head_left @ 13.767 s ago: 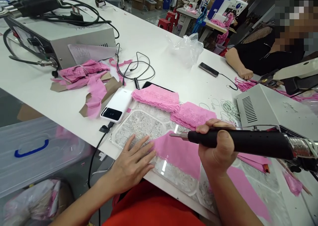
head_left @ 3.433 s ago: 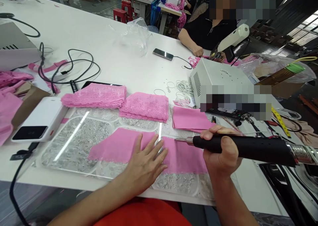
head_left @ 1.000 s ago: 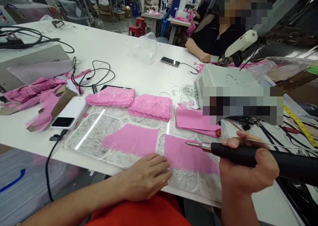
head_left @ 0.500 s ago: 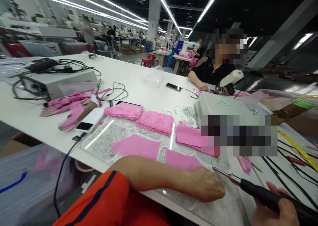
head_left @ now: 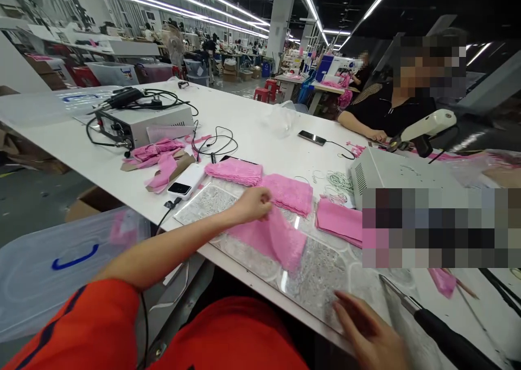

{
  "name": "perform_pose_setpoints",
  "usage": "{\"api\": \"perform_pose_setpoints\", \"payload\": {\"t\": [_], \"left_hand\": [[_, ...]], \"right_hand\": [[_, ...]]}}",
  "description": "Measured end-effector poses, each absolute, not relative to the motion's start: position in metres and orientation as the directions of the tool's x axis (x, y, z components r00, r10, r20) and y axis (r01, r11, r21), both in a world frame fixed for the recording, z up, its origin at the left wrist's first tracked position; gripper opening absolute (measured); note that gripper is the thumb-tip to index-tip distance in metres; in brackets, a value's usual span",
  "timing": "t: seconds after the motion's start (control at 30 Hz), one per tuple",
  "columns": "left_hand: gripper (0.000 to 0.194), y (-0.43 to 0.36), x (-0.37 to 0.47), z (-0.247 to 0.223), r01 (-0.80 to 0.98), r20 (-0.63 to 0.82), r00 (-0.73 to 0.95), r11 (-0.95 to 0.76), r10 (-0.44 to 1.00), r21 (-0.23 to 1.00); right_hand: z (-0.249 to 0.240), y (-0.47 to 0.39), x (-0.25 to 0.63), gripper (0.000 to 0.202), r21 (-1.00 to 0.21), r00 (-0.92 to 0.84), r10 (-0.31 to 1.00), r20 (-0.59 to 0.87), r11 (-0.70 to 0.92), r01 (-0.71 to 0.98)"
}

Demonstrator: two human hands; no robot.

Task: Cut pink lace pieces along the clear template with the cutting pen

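Note:
My left hand [head_left: 256, 203] is closed in a pinch on a pink fabric piece [head_left: 283, 242], whose near end hangs down onto the grey marbled mat [head_left: 325, 267]. Just beyond it lie a pink lace stack [head_left: 234, 171] and a second lace stack [head_left: 290, 194]. Over the mat's near right part, my right hand [head_left: 372, 332] is empty, its fingers stretched and the thumb apart. To its right rests a black-handled tool with a thin metal tip [head_left: 443, 332], free of the hand. A plain pink stack [head_left: 337, 222] lies farther back.
A white power bank [head_left: 186, 183] and pink scraps [head_left: 165, 161] lie left, before a grey control box [head_left: 154, 123] with cables. Another grey box [head_left: 399, 169] stands right, partly blurred out. A person in black [head_left: 378, 115] sits across the table. A lidded plastic bin [head_left: 73, 278] is below left.
My right hand has let go of the black-handled tool and moved left. My left hand has swung from the mat's right side to the left and now grips pink fabric. The view has shifted left.

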State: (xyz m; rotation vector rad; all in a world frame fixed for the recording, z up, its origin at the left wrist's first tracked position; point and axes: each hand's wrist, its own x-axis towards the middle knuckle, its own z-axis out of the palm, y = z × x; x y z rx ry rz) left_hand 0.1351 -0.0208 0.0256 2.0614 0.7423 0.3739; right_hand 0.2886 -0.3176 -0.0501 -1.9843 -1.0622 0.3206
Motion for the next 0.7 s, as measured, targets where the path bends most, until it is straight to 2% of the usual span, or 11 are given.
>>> {"api": "perform_pose_setpoints", "payload": {"t": [0.17,0.33,0.53,0.7], "left_hand": [[0.01,-0.004,0.077,-0.003,0.393,-0.034,0.673,-0.319,0.739,0.863],[0.009,-0.006,0.053,-0.018,0.427,0.046,0.629,-0.395,0.776,0.814],[0.012,-0.014,0.03,-0.02,0.48,0.129,0.662,-0.549,0.739,0.684],[0.03,-0.011,0.003,-0.022,0.384,0.191,0.777,-0.692,0.6,0.612]], "right_hand": [[-0.039,-0.244,0.26,0.021,-0.655,0.31,0.883,0.352,-0.004,0.755],[-0.04,-0.213,0.252,0.023,-0.506,0.102,0.907,0.409,0.132,0.853],[-0.044,-0.202,0.253,0.016,-0.403,-0.004,0.903,0.429,0.196,0.894],[-0.046,-0.204,0.258,0.018,-0.384,-0.006,0.891,0.453,0.202,0.901]]}}
